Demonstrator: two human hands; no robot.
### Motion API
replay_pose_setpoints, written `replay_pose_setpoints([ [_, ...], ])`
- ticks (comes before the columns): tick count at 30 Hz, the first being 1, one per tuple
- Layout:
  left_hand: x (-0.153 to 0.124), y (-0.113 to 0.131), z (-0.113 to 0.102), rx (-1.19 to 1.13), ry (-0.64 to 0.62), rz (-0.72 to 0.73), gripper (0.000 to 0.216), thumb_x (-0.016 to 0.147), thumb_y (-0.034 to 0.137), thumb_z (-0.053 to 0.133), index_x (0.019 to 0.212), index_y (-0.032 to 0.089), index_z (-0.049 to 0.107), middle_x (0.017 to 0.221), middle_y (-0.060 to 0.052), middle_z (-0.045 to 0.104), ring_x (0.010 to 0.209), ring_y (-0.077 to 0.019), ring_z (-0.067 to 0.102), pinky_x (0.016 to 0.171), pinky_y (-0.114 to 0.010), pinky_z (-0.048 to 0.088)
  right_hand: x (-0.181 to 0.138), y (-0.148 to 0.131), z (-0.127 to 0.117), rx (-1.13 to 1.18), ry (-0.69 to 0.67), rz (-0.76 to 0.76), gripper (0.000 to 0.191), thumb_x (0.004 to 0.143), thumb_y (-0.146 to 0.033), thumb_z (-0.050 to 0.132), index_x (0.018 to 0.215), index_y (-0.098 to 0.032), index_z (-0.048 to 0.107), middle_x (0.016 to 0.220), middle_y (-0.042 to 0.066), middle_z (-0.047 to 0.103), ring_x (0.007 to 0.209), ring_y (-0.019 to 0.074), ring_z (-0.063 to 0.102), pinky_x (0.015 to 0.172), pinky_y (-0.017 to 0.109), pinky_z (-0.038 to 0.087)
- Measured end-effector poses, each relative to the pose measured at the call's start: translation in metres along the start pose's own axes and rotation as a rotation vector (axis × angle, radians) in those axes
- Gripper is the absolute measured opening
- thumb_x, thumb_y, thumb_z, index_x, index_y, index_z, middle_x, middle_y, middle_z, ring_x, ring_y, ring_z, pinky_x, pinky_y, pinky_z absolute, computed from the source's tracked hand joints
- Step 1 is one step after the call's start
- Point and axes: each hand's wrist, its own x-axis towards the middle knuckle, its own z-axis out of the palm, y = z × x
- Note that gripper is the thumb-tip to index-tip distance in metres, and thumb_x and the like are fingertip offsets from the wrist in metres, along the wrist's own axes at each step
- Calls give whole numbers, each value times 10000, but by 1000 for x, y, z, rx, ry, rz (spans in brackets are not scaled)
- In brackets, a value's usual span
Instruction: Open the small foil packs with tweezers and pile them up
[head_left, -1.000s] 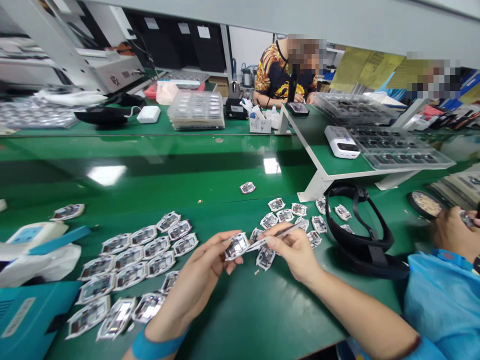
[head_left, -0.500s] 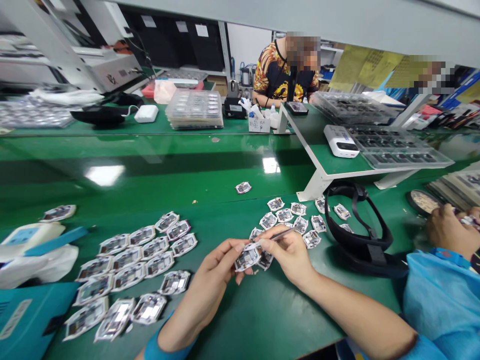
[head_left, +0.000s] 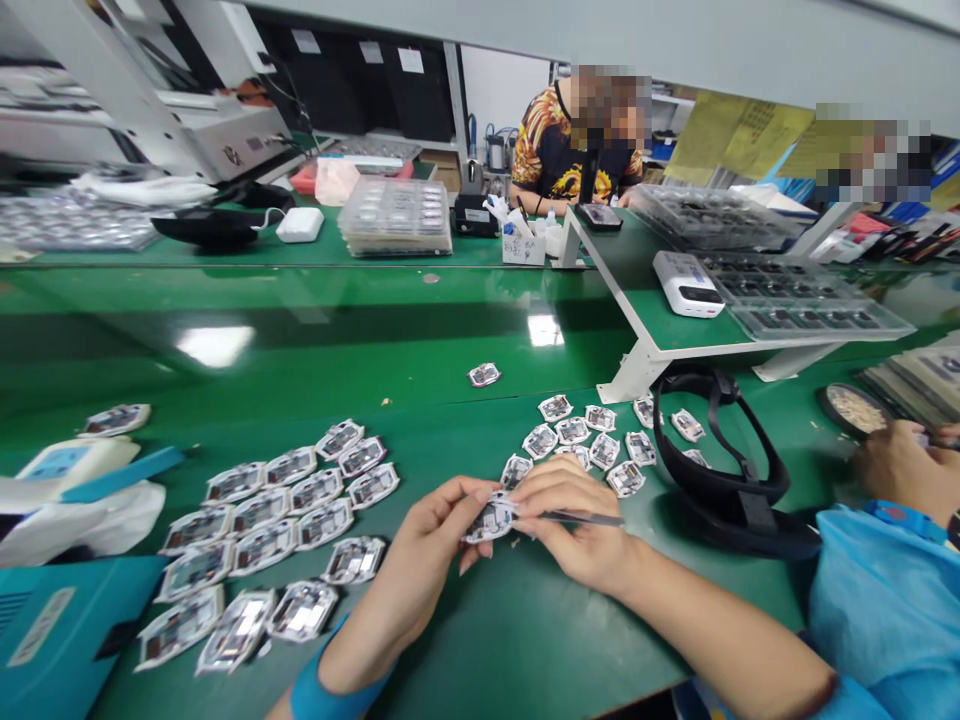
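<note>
My left hand (head_left: 429, 540) pinches a small white-framed watch case (head_left: 491, 520) with electronic parts inside, thumb on top and fingers below. From the right, my right hand (head_left: 574, 520) meets the same case, its fingertips at the edge. It also grips slim dark tweezers (head_left: 581, 517), whose rear end sticks out to the right; their tips are hidden by the fingers. Beyond my right hand lies a group of similar watch cases (head_left: 572, 431). Left of my left hand, several more cases (head_left: 266, 545) lie in slanted rows.
A black head strap device (head_left: 720, 460) stands right of my hands. Beside it are a co-worker's hand (head_left: 896, 465) and blue sleeve (head_left: 885, 580). One case (head_left: 484, 375) sits farther back. A raised shelf (head_left: 637, 345) carries trays. A teal box (head_left: 67, 640) occupies the left front.
My right hand has turned, so the tweezers now point level to the right instead of up along the fingers. Its fingertips have closed in on the case. My left hand keeps its hold.
</note>
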Motion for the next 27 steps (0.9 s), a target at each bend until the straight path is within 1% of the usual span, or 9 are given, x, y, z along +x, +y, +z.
replay_pose_setpoints([
  [3,-1,0,-1,11,-2,-21,345,719,481,698,811,152,655,563,40,566,476,-79,462,426,-168,322,0,1,0,-1,3,-6,132,829,-139,669,898,-246,701,840,56,765,800,216,697,769,405,526],
  [6,-2,1,1,-8,2,-42,343,705,481,700,793,152,659,585,36,569,488,-85,486,427,-170,324,-1,3,1,6,13,13,112,836,-148,666,885,-242,703,833,52,766,797,215,702,772,401,533],
  [9,-3,4,3,-27,0,-39,328,702,469,697,780,151,672,612,33,572,505,-90,506,427,-174,328,-2,5,2,43,61,62,74,833,-159,672,852,-223,703,808,49,760,786,211,705,773,388,543],
  [11,-3,4,4,-20,-4,-33,315,711,462,687,774,154,677,619,31,578,507,-89,504,427,-174,328,-2,5,3,96,93,137,45,838,-178,668,841,-209,700,808,52,751,789,205,705,769,372,551],
  [13,-3,3,3,-6,-11,-31,308,721,462,676,774,159,678,614,28,584,508,-92,502,427,-175,328,-2,5,4,163,102,248,33,846,-216,662,841,-204,692,820,51,740,799,198,705,758,347,560],
  [16,-2,2,3,18,-20,-23,304,733,462,661,779,162,676,604,27,586,506,-96,496,421,-176,322,-1,5,4,237,108,391,104,839,-307,670,826,-204,679,805,41,730,776,189,705,726,314,568],
  [19,-2,1,4,46,-24,-2,295,745,456,648,780,164,667,592,28,581,505,-102,491,415,-180,320,-1,6,5,256,117,468,166,824,-364,680,809,-199,668,777,37,722,737,183,702,686,295,570],
  [22,-2,0,4,72,-27,14,297,753,460,639,792,166,662,576,32,574,507,-106,493,415,-181,319,-2,6,5,272,116,482,171,827,-369,675,813,-199,658,763,33,708,736,181,700,671,287,571],
  [27,-2,-1,2,88,-30,-7,297,764,468,629,795,174,660,621,20,602,511,-100,493,430,-180,323,-3,4,6,277,111,422,129,844,-329,661,827,-201,650,792,37,706,780,186,702,706,300,575],
])
